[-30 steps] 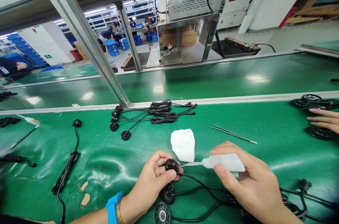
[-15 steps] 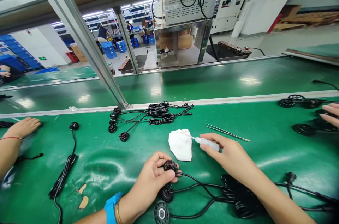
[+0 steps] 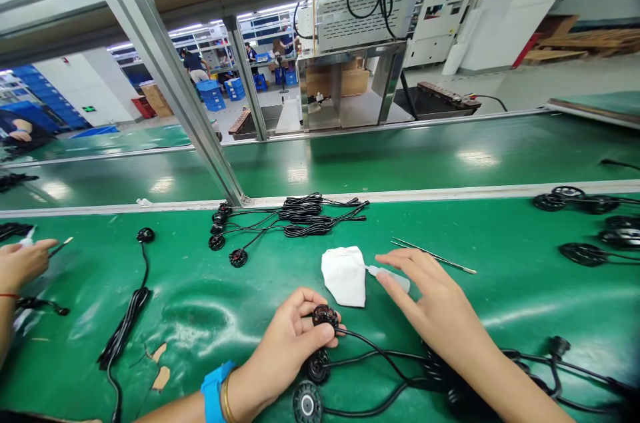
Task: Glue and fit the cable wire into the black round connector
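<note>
My left hand, with a blue wristband, is closed on a small black round motor part whose black cable runs off to the right. Two more round parts lie just below it. My right hand hovers with its fingers stretched out over a small white squeeze bottle. The bottle lies on the green belt, its nozzle touching a white cloth. A coil of black cable sits under my right forearm.
Thin metal tweezers lie beyond my right hand. A bundle of wired round parts sits near a slanted metal post. A co-worker's hand is at the left edge. More black parts lie at right.
My right hand took the bottle from the motor part to the cloth and laid it down, fingers opening. The left co-worker's hand pulled back; the hand at far right left the view.
</note>
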The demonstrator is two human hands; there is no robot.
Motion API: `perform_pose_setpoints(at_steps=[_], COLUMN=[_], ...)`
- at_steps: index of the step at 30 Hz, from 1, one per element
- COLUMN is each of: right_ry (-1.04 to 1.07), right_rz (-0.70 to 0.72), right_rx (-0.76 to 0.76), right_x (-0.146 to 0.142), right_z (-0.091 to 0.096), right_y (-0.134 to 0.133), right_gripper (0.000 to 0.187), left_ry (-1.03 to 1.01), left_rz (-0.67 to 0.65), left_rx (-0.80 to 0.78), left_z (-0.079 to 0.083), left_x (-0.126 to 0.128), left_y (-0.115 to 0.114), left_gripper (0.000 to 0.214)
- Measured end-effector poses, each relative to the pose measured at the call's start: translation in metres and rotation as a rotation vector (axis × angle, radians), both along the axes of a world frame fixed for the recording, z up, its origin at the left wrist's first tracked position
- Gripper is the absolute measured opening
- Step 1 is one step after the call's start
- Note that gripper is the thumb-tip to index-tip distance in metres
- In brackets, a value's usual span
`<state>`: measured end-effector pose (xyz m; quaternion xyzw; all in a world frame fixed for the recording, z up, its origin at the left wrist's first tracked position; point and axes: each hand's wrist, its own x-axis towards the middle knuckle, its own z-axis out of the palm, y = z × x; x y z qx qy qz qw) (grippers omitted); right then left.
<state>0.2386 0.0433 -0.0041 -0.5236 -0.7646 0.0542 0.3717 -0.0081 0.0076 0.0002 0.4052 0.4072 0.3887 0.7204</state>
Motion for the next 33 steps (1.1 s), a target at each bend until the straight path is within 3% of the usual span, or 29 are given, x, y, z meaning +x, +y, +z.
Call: perform_pose_setpoints(at_steps=[3, 6, 13, 33], right_ry=[0.079, 0.082, 0.085, 0.09], right_rz=[0.233, 0.34, 0.318, 0.332], right_rx=[0.079, 0.084, 0.09, 0.076], right_x=[-0.021, -0.04, -0.051, -0.053], right_z=[0.014, 0.013, -0.003, -0.001], right_y=[-0.02, -0.037, -0.043, -0.042], right_gripper=[0.01, 0.006, 0.013, 0.016], left_ry=[-0.017, -0.013, 0.033, 0.06], left_rz=[0.006, 0.005, -0.001, 0.008], left_rx=[0.016, 0.032, 0.024, 0.003], left_z=[-0.001, -0.001, 0.002, -0.003], left_x=[0.0, 0.0, 0.001, 0.002], left_y=[0.0, 0.0, 0.0, -0.001], left_gripper=[0.032, 0.027, 0.026, 0.027])
